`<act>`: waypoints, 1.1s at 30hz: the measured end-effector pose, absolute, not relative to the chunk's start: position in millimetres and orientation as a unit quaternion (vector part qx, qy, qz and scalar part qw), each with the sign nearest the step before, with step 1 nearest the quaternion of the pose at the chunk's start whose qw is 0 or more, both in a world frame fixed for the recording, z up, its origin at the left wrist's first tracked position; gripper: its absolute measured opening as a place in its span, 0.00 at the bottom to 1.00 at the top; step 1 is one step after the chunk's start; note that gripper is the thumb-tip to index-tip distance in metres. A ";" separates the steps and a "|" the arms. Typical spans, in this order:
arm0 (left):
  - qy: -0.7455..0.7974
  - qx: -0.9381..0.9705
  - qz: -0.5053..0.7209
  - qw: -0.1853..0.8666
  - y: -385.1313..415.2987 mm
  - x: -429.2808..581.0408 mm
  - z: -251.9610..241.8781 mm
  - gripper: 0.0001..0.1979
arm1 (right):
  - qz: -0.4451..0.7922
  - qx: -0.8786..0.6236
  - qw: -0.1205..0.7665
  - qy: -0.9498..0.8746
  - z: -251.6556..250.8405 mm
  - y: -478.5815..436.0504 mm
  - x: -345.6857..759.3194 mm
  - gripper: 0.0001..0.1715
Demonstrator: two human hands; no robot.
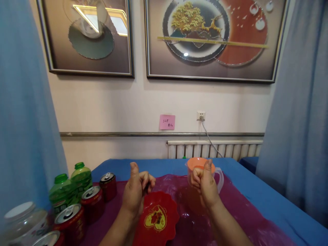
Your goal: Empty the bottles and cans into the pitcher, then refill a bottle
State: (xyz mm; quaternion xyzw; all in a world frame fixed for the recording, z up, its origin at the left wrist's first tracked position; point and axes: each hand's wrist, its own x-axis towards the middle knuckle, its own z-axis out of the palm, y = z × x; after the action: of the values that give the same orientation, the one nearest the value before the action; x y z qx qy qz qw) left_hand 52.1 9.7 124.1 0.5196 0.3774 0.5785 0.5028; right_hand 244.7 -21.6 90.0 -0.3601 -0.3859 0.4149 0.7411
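Observation:
My left hand (135, 193) is raised over the table in a thumbs-up, fingers curled into a fist with nothing in it. My right hand (205, 186) makes the same thumbs-up, fist closed and empty, in front of an orange-rimmed clear pitcher (196, 163) with a handle. Below and between the hands lies a red scalloped plate (156, 218) with a gold heart design, resting on a purple plastic sheet (235, 208).
At the left stand several red drink cans (73, 218), two green bottles (82, 177) and a white-lidded jar (23, 220). A blue cloth (256, 184) covers the table. Behind are a radiator (215, 149), a wall socket with cable, a pink note, and blue curtains either side.

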 end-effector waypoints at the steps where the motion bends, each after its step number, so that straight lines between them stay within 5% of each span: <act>1: 0.379 0.522 0.577 0.502 9.9 52.6 123.5 0.40 | 0.414 -0.362 0.739 -0.389 90.5 -22.2 244.4 0.45; 33: 0.385 0.593 0.497 0.503 1.4 72.0 111.5 0.35 | 0.408 -0.373 0.694 -0.461 79.4 -25.4 232.2 0.44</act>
State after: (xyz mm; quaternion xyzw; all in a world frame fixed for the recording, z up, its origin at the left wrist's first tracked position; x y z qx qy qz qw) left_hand 72.0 1.4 111.5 0.5934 0.3845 0.4966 0.5034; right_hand 232.2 -25.4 79.4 -0.3734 -0.4607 0.4077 0.6944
